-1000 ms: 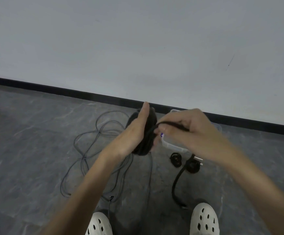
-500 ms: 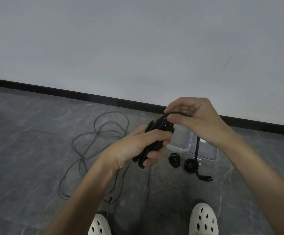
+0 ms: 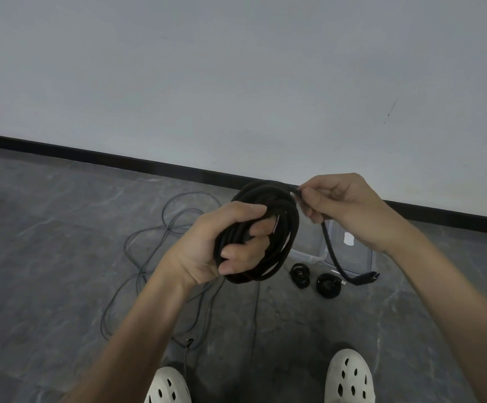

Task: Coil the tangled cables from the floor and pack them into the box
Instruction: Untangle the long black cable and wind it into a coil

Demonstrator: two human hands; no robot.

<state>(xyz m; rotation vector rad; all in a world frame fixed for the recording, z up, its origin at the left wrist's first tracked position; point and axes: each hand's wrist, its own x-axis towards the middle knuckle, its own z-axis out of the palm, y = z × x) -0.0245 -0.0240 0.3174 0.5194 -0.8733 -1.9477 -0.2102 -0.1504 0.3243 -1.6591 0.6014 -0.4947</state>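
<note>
The left hand [image 3: 207, 245] held the coil [image 3: 289, 210] in the air, its grip clamped round the loops. The right hand [image 3: 344, 207] pinched the coil's free end, whose plug [image 3: 368, 278] hung before the box [image 3: 358, 254]. A thin cable [image 3: 178, 226] lay loose on the floor [image 3: 47, 257].

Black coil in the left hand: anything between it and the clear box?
Nothing solid. The black coil, gripped by the left hand, is held up near the clear box. Its loose tail, pinched by the right hand, hangs in front of the box. Two small coils lie on the floor before it.
</note>
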